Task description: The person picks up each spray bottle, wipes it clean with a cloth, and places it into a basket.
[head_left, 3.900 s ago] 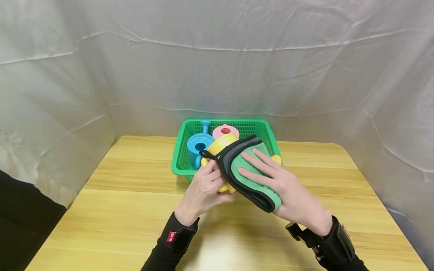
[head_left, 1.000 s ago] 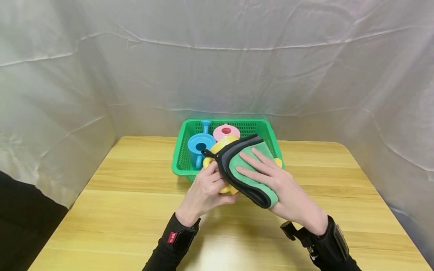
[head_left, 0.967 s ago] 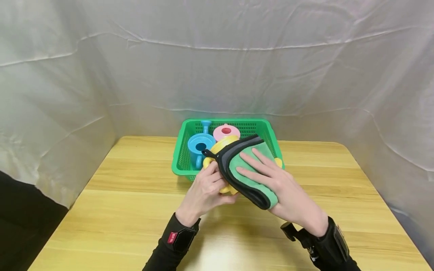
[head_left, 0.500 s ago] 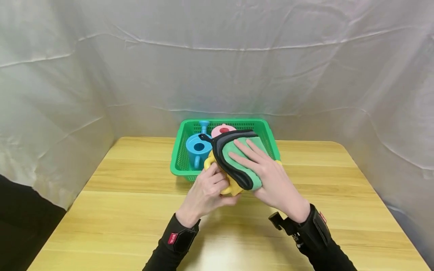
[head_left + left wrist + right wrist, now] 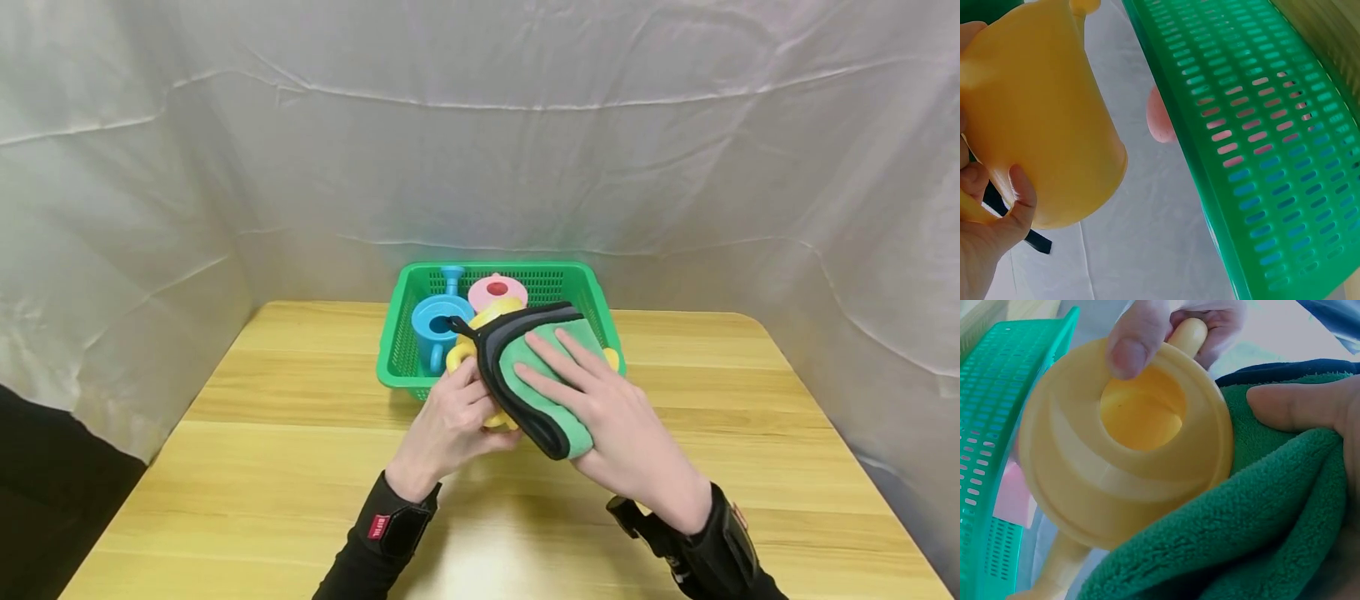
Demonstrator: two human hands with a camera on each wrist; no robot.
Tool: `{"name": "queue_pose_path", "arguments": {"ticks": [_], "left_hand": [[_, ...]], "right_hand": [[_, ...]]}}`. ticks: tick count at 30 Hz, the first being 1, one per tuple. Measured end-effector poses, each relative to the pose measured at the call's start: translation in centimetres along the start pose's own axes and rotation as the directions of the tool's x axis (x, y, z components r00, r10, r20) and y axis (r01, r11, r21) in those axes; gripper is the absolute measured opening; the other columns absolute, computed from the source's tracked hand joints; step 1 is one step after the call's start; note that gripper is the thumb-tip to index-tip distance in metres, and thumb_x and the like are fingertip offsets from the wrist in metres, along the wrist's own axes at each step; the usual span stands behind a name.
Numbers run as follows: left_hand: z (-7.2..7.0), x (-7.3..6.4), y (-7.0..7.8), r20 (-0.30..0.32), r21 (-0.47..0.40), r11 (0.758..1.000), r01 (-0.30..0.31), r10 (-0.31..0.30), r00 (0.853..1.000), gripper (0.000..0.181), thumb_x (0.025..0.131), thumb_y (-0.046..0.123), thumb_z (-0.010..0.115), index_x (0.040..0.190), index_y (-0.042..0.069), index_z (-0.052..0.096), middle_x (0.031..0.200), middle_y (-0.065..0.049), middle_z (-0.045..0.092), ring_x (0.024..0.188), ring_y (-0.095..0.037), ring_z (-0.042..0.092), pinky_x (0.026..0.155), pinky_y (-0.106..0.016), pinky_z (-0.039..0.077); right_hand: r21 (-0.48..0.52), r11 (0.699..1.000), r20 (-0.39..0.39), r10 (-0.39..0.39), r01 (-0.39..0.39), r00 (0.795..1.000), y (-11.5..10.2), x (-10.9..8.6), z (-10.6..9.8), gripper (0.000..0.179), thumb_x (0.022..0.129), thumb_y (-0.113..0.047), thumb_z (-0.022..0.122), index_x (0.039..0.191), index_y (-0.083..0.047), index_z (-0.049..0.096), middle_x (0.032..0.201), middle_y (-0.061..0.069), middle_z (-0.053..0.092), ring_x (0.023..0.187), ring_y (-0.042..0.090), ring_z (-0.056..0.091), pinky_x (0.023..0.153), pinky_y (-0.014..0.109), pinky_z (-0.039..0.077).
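My left hand grips a yellow toy watering can by its handle. In the right wrist view a thumb lies on the can's rim beside its round opening. My right hand holds a folded green cloth with black and grey edging against the can. Its fingers lie spread and fairly straight on top, its thumb on the cloth's other side. The cloth hides most of the can in the head view. The can is tilted above the table in front of the basket.
A green plastic basket stands behind the hands at the back of the wooden table. In it are a blue watering can and a pink one. Pale cloth hangs around the table.
The right hand has shifted the cloth up and left across the yellow can, then back down and right. The left hand stays almost in place, still gripping the can.
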State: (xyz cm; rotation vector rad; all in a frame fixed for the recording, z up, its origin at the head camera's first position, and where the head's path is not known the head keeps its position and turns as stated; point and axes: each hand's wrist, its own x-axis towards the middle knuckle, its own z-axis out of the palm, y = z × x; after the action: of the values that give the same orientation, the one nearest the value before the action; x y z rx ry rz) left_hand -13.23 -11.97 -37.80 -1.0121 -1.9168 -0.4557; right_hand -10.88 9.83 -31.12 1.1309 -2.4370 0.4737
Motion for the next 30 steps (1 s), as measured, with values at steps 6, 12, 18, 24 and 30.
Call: {"name": "queue_pose_path", "arguments": {"ticks": [6,12,18,24,30], "left_hand": [[0.4,0.1,0.6,0.012,0.018,1.0,-0.016,0.015,1.0,0.035,0.059,0.035,0.095,0.081,0.015,0.076,0.088,0.004,0.073,0.1,-0.018,0.061,0.085,-0.028,0.054],[0.6,0.0,0.6,0.0,0.024,1.0,-0.016,0.016,1.0,0.033,0.061,0.035,0.093,0.069,0.015,0.068,0.079,0.005,0.07,0.089,-0.015,0.059,0.078,-0.025,0.052],[0.3,-0.1,0.2,0.026,-0.006,0.999,0.036,-0.036,0.999,0.034,0.06,0.034,0.095,0.077,0.012,0.074,0.083,0.003,0.074,0.098,-0.018,0.062,0.087,-0.029,0.054],[0.1,-0.1,0.2,0.051,0.007,0.999,0.034,-0.034,0.998,0.042,0.059,0.033,0.095,0.092,0.014,0.077,0.097,0.002,0.076,0.105,-0.019,0.062,0.091,-0.029,0.055],[0.3,0.2,0.6,0.025,0.035,0.999,-0.008,0.008,1.0,0.034,0.061,0.036,0.095,0.074,0.015,0.071,0.081,0.005,0.07,0.094,-0.016,0.059,0.081,-0.026,0.053]], "right_hand": [[-0.033,0.999,-0.012,0.012,-0.013,1.0,0.2,1.3,0.8,0.065,0.077,-0.009,0.075,0.14,-0.018,0.061,0.158,0.006,0.045,0.146,0.041,0.04,0.091,0.052,0.057],[0.011,0.998,0.002,0.069,-0.069,0.998,0.8,2.2,1.3,0.066,0.08,-0.017,0.078,0.142,-0.021,0.058,0.159,0.003,0.043,0.147,0.039,0.039,0.077,0.047,0.059],[0.052,0.998,0.05,0.021,-0.024,0.999,0.9,1.0,0.5,0.071,0.075,0.0,0.072,0.142,-0.021,0.058,0.158,0.005,0.045,0.149,0.038,0.036,0.086,0.057,0.057],[0.036,0.999,0.035,-0.021,0.019,0.999,0.6,0.0,0.2,0.072,0.074,-0.001,0.073,0.141,-0.02,0.059,0.158,0.006,0.046,0.149,0.037,0.035,0.097,0.061,0.051],[0.013,1.0,-0.018,0.015,-0.015,1.0,0.8,1.0,1.0,0.067,0.076,-0.013,0.078,0.14,-0.019,0.06,0.158,0.005,0.045,0.148,0.039,0.038,0.081,0.047,0.059]]}}
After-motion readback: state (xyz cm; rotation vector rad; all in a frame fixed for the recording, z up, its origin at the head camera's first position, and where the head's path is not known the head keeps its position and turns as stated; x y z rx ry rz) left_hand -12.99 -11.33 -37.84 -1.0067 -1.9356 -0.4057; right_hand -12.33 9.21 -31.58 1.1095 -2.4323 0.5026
